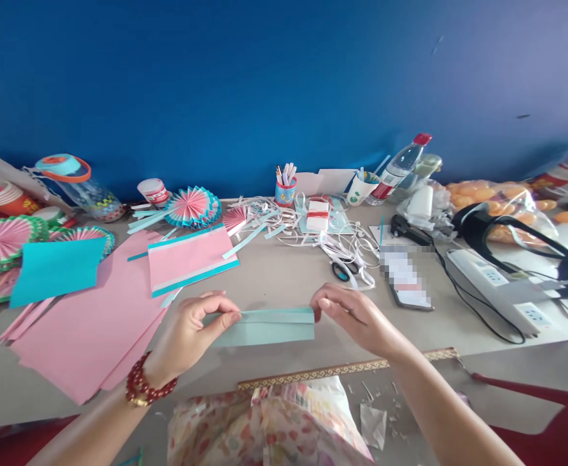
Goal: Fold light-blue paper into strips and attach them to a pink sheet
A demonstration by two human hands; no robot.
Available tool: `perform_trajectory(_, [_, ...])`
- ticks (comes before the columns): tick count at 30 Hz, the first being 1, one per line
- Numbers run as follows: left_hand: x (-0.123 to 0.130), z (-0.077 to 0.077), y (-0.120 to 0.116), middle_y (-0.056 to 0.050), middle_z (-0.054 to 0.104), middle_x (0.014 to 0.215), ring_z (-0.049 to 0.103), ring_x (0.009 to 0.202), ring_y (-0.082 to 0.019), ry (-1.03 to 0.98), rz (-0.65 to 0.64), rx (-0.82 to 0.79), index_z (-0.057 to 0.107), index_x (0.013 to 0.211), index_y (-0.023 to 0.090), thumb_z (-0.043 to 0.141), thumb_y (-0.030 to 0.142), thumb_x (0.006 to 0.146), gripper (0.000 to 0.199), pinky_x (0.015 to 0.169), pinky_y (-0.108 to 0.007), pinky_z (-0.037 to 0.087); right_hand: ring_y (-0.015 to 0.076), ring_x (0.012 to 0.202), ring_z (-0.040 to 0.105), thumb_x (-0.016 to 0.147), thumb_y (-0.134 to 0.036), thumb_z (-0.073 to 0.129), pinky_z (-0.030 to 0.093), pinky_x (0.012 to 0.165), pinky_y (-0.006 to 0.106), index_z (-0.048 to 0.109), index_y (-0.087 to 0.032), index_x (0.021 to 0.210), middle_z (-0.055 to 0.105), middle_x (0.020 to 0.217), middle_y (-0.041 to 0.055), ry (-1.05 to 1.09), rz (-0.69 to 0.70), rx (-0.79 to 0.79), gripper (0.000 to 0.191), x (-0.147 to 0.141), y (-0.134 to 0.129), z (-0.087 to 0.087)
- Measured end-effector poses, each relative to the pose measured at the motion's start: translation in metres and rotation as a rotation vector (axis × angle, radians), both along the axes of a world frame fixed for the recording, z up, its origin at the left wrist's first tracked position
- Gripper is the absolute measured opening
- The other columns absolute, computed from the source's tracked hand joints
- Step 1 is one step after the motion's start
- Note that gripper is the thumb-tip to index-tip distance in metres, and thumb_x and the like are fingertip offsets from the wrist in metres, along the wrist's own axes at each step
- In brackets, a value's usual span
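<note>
Legibility check, head view: no text, brand or number can be read. Label on the clear bottle (404, 167) with red cap: red and white, lettering too small and blurred. Phone (407, 278) on the worktop (274, 272): screen pixelated, content unreadable. White paper cup (357, 192): green round marks, no wording made out. Small red-and-white tub (154, 193): printed side, print not resolved. Power strip (507, 298): no marking legible.

1. Your L hand (204, 323): palm down-ish, thumb + index pinched, wrist w/ red bead bracelet.
2. Your R hand (344, 310): fingers curled in, wrist bent.
3. Both forearms bare, reaching fwd, angled in twd each other, hands apart.
</note>
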State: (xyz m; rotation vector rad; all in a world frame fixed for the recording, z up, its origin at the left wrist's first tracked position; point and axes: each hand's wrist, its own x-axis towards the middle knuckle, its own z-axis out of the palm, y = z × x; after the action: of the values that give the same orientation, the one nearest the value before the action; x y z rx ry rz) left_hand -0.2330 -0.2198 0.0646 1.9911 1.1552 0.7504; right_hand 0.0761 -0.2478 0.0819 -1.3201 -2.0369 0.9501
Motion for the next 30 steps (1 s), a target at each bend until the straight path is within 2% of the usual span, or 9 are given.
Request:
perform_trajectory(4, [-0.001, 0.001, 0.0, 0.004, 0.072, 0.079, 0.068, 0.088, -0.016, 0.005, 0.003, 0.004, 0.068, 0.078, 0.023, 0.058, 0.035, 0.092, 0.021, 0.106, -0.033, 0.044, 0.0145, 0.077, 0.057, 0.092, -0.051, 0.056, 0.042, 0.068, 0.024, 0.056, -0.02, 0.087, 0.061, 0.084, 0.0018, 0.022, -0.067, 0.0, 0.031, -0.006, -0.003, -0.006])
perform_trajectory(7, [-0.001, 0.002, -0.001, 0.004, 0.071, 0.079, 0.068, 0.089, -0.016, 0.001, 0.001, 0.005, 0.067, 0.077, 0.023, 0.057, 0.037, 0.092, 0.023, 0.106, -0.033, 0.043, 0.0144, 0.078, 0.057, 0.09, -0.054, 0.057, 0.045, 0.071, 0.026, 0.055, -0.02, 0.095, 0.061, 0.085, 0.0018, 0.149, -0.068, -0.02, 0.034, -0.01, -0.002, -0.011])
perform_trajectory(10, [-0.002, -0.002, -0.001, 0.004, 0.07, 0.079, 0.068, 0.092, -0.017, 0.029, 0.01, 0.006, 0.067, 0.077, 0.023, 0.057, 0.038, 0.093, 0.024, 0.105, -0.032, 0.044, 0.0154, 0.085, 0.06, 0.085, -0.05, 0.066, 0.048, 0.077, 0.026, 0.055, -0.021, 0.115, 0.064, 0.096, 0.0032, 0.173, -0.011, -0.026, 0.042, -0.012, 0.0, -0.013])
perform_trajectory(12, [-0.003, -0.006, 0.001, 0.004, 0.07, 0.08, 0.067, 0.095, -0.017, 0.069, 0.012, 0.02, 0.067, 0.079, 0.024, 0.057, 0.038, 0.093, 0.022, 0.102, -0.031, 0.046, 0.0143, 0.083, 0.061, 0.088, -0.04, 0.065, 0.048, 0.071, 0.024, 0.061, -0.023, 0.108, 0.066, 0.094, 0.002, 0.084, 0.006, 0.002, 0.027, -0.014, 0.003, -0.013])
perform_trajectory(13, [-0.004, -0.008, 0.003, 0.004, 0.071, 0.082, 0.067, 0.096, -0.018, 0.094, 0.011, 0.044, 0.068, 0.081, 0.025, 0.058, 0.038, 0.093, 0.02, 0.1, -0.032, 0.047, 0.0137, 0.081, 0.062, 0.091, -0.036, 0.062, 0.047, 0.067, 0.023, 0.064, -0.023, 0.1, 0.067, 0.091, 0.0016, 0.035, 0.006, 0.039, 0.016, -0.015, 0.005, -0.014])
perform_trajectory(15, [-0.005, -0.013, 0.008, 0.004, 0.072, 0.084, 0.066, 0.097, -0.018, 0.151, 0.007, 0.149, 0.069, 0.088, 0.027, 0.058, 0.037, 0.093, 0.015, 0.098, -0.033, 0.047, 0.0139, 0.079, 0.062, 0.096, -0.028, 0.054, 0.046, 0.065, 0.023, 0.065, -0.022, 0.091, 0.068, 0.086, 0.002, -0.049, 0.006, 0.176, 0.013, -0.016, 0.01, -0.017])
perform_trajectory(21, [-0.003, -0.026, 0.016, -0.004, 0.066, 0.102, 0.061, 0.092, -0.018, 0.267, -0.007, 0.522, 0.067, 0.091, 0.024, 0.052, 0.023, 0.096, 0.015, 0.086, -0.034, 0.047, 0.02, 0.092, 0.06, 0.095, -0.02, 0.053, 0.046, 0.084, 0.034, 0.063, -0.018, 0.103, 0.07, 0.098, 0.0079, -0.282, 0.049, 0.647, 0.013, -0.028, 0.02, -0.039])
perform_trajectory(25, [0.002, -0.043, 0.007, -0.006, 0.061, 0.095, 0.056, 0.087, -0.019, 0.285, 0.006, 0.59, 0.063, 0.09, 0.019, 0.05, 0.016, 0.095, 0.015, 0.08, -0.034, 0.046, 0.0211, 0.096, 0.058, 0.095, -0.02, 0.054, 0.043, 0.087, 0.036, 0.063, -0.018, 0.108, 0.069, 0.102, 0.0081, -0.433, 0.102, 0.766, 0.016, -0.049, 0.02, -0.054])
perform_trajectory(30, [0.001, -0.057, -0.004, -0.005, 0.062, 0.093, 0.053, 0.087, -0.02, 0.425, -0.091, 0.608, 0.062, 0.088, 0.019, 0.047, 0.015, 0.097, 0.019, 0.08, -0.036, 0.043, 0.0174, 0.082, 0.054, 0.097, -0.013, 0.045, 0.041, 0.077, 0.031, 0.064, -0.018, 0.087, 0.066, 0.085, 0.0058, -0.527, 0.193, 0.778, 0.022, -0.064, 0.018, -0.072])
